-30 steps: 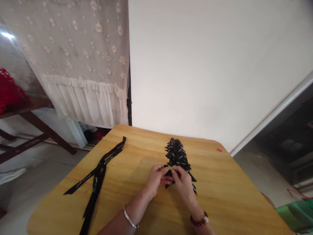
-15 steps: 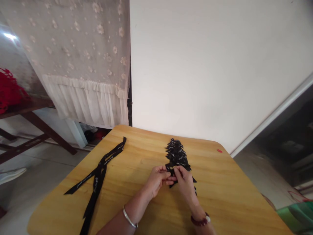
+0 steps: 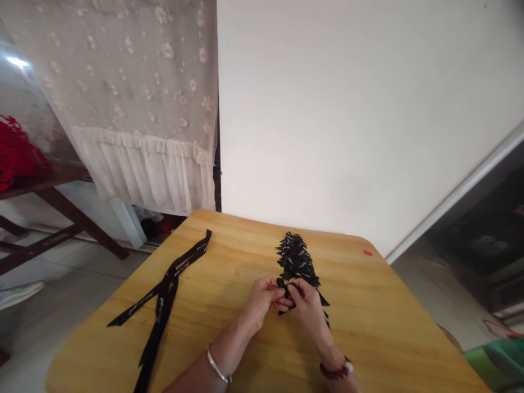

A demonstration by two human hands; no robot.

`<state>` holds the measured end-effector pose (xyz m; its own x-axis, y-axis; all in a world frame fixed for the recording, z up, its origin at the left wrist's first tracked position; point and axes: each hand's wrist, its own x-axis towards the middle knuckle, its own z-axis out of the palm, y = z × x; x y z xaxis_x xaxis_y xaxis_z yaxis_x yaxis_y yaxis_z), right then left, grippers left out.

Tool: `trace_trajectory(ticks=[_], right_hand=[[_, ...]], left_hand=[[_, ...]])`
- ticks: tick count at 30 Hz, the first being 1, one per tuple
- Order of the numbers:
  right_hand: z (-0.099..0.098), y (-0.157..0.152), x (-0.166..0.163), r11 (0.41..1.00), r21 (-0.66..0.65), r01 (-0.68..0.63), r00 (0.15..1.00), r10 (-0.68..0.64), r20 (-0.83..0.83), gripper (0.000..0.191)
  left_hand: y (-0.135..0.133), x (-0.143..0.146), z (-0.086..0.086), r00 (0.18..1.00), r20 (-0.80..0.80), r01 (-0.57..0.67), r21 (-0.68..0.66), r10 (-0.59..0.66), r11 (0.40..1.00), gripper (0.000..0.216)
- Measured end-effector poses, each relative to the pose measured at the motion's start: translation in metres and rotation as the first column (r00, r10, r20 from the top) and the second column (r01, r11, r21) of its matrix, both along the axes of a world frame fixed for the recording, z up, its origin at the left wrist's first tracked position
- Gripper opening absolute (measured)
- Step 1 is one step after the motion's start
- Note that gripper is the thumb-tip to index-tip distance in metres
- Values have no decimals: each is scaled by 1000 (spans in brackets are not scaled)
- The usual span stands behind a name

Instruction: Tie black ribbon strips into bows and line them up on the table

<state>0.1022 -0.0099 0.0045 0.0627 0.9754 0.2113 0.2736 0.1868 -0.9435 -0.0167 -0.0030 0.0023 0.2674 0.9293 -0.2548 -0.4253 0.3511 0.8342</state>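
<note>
My left hand (image 3: 262,301) pinches a black ribbon (image 3: 282,283) with white lettering between thumb and fingers. From the other side, my right hand (image 3: 308,302) grips the same ribbon, its thumb and forefinger close to the left fingertips. The ribbon is bunched into a small loop there, and its dark ends show below and beside the hands. Just beyond my fingers lies an overlapping row of black ribbon bows (image 3: 295,255). The fingers hide part of the ribbon and the near end of the row.
Several loose black ribbons (image 3: 167,285) lie on the left of the wooden table (image 3: 229,256). A small red piece (image 3: 368,252) rests near the far right corner. Behind the table stand a white panel (image 3: 327,120) and a lace curtain (image 3: 151,109).
The ribbon between my fingers has been drawn into a tighter bunch, with a loop standing up at the left fingertips. Both hands stay in nearly the same place.
</note>
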Motion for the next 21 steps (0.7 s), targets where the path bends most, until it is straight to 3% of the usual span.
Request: trace_trajectory(ticks=[8,16,21], right_hand=[[5,-2,-3,988,-118,-104,981,82,-175,22],[3,-1,1,999,-33,-34,999,35,18,17],[10,-4,-1,976,-141,-164,964,129,-231,22]], left_hand=[[0,0,-3,1000,-25,12,28,-11,1000,26],[-1,0,-1,998,-54,42,9,-41,999,36],[-2,1,2,997,-36,76,35,-75,996,35]])
